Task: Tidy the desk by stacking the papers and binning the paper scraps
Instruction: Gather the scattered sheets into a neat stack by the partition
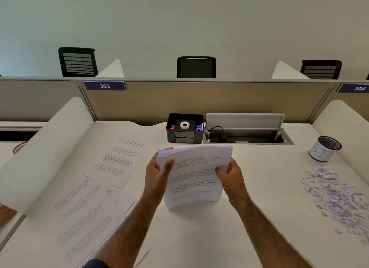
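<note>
A stack of printed papers stands on its lower edge on the white desk, tilted toward me. My left hand grips its left side, thumb on the front sheet. My right hand grips its right side. More printed sheets lie flat at the left: one sheet farther back, other overlapping sheets nearer me. A spread of small paper scraps covers the desk at the right. Behind the scraps stands a small black mesh bin wrapped in a white label.
A black desk organizer with a tape roll sits at the back, beside an open cable tray. White side dividers flank the desk, a tan partition closes the rear, and black chairs stand beyond it.
</note>
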Demonstrator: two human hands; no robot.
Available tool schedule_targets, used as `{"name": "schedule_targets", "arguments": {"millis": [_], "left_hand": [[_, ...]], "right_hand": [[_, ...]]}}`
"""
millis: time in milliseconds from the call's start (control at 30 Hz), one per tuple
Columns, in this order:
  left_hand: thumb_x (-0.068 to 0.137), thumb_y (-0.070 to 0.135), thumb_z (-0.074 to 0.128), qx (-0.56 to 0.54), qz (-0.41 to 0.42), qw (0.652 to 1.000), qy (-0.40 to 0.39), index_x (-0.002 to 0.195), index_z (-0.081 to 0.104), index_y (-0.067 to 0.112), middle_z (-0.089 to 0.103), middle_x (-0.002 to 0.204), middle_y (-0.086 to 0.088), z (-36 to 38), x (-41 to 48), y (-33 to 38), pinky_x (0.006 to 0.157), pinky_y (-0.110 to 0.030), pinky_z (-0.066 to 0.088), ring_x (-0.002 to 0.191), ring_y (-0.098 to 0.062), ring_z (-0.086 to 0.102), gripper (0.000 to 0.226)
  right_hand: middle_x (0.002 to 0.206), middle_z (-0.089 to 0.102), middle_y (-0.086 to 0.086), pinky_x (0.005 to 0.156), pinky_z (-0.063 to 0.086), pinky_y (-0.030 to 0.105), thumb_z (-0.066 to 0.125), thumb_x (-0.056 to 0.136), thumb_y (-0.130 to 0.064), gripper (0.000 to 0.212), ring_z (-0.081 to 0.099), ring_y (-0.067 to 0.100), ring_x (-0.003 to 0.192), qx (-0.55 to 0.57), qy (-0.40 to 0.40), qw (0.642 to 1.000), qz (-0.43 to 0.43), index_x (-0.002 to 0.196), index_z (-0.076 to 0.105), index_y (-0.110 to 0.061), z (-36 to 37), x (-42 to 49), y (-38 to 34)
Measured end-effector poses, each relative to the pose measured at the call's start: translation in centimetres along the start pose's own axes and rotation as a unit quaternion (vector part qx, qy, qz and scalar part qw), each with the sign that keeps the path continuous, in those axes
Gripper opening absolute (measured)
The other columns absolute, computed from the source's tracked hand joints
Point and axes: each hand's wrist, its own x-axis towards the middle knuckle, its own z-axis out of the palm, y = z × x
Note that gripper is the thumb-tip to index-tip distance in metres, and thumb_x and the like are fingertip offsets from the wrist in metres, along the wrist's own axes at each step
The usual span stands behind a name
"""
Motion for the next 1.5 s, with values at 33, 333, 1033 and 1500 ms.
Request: {"name": "schedule_targets", "arguments": {"millis": [33,333,1033,1500], "left_hand": [[0.077,0.070,0.065,0.008,-0.034,0.999,-0.017,0.113,0.070,0.028,0.076,0.098,0.005,0.0,-0.4,-0.8,0.070,-0.037,0.064,0.089,-0.022,0.074,0.056],[0.082,0.042,0.076,-0.020,-0.064,0.998,-0.018,0.111,0.072,0.032,0.078,0.096,0.011,0.4,-2.0,-1.0,0.064,-0.028,0.062,0.086,-0.016,0.075,0.032],[0.093,0.022,0.072,-0.026,-0.152,0.988,0.003,0.106,0.074,0.032,0.078,0.098,0.012,0.2,-4.1,-6.2,0.068,-0.027,0.061,0.087,-0.013,0.074,0.017],[0.101,0.032,0.059,0.042,-0.222,0.973,0.051,0.113,0.071,0.022,0.079,0.094,0.004,-6.6,-4.3,-6.1,0.069,-0.034,0.064,0.079,-0.017,0.077,0.019]], "right_hand": [[0.107,0.068,-0.002,0.079,0.061,0.040,0.061,0.087,-0.022,0.033,0.067,0.024,0.097,-0.004,-0.002,1.000,0.007,0.119,0.057,-0.031,0.1,-0.2,0.4],[0.100,0.069,-0.004,0.069,0.062,0.033,0.059,0.092,-0.016,0.026,0.070,0.020,0.090,0.016,0.006,1.000,-0.005,0.115,0.060,-0.027,0.3,-1.0,0.2],[0.111,0.070,-0.006,0.084,0.059,0.036,0.047,0.085,-0.004,0.046,0.067,0.015,0.104,-0.045,-0.043,0.996,0.070,0.120,0.062,-0.031,1.0,-2.5,4.0],[0.101,0.073,-0.003,0.073,0.058,0.033,0.048,0.091,0.000,0.028,0.070,0.017,0.088,-0.099,-0.098,0.985,0.103,0.102,0.065,-0.020,6.9,-3.6,4.6]]}}
